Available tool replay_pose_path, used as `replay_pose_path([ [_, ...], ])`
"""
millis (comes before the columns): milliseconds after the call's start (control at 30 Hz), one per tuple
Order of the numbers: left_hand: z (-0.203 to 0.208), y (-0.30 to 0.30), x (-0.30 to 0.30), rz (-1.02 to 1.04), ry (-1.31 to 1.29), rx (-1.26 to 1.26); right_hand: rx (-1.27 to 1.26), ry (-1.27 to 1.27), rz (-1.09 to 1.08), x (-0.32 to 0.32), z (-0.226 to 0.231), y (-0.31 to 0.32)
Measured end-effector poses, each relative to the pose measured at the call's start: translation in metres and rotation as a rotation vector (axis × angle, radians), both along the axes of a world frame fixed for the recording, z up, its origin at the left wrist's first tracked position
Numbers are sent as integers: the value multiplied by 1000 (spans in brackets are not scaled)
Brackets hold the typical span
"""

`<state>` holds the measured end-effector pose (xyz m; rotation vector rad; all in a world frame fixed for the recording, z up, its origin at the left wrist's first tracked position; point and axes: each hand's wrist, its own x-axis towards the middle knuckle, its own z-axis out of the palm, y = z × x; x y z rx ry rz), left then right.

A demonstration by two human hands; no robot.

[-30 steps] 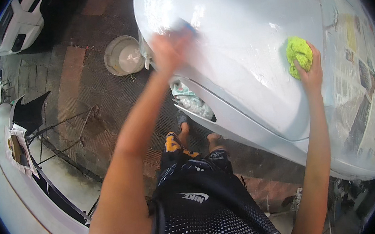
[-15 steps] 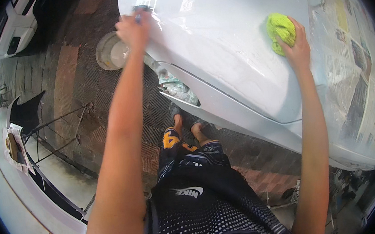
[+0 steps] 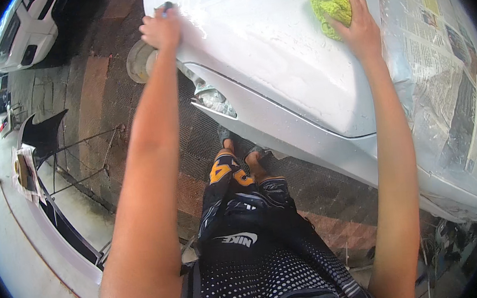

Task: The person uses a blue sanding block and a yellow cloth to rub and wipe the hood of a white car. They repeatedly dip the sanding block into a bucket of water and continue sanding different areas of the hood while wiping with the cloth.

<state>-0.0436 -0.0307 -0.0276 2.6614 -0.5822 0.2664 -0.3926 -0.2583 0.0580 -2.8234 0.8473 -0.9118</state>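
The left hand, mid-panel a second ago, is now at the left edge of the white car panel, its fingers clamped on a small dark block. The forearm now partly covers the bucket. The right hand, fingers still clamped on the yellow-green cloth, presses it to the panel, higher in view.

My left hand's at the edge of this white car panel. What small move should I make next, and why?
I'd probably slide your left hand inward with its small dark-blue item: it is at the outer edge of the white car panel, whose wet-looking surface extends inward, toward your right hand and its yellow-green cloth.
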Motion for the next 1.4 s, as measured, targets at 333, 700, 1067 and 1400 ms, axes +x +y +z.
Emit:
replay_pose_path([
  [333,-21,38,-31,-344,-221,-122,7,58,-48,-3,9,4],
  [700,-26,66,-100,-564,-384,-282,5,63,-53,-7,9,2],
  [1067,-20,73,-152,-690,-187,-356,40,81,-65,-11,13,4],
  [1400,-14,70,-175,-597,-226,-346,21,65,-67,-14,6,0],
])
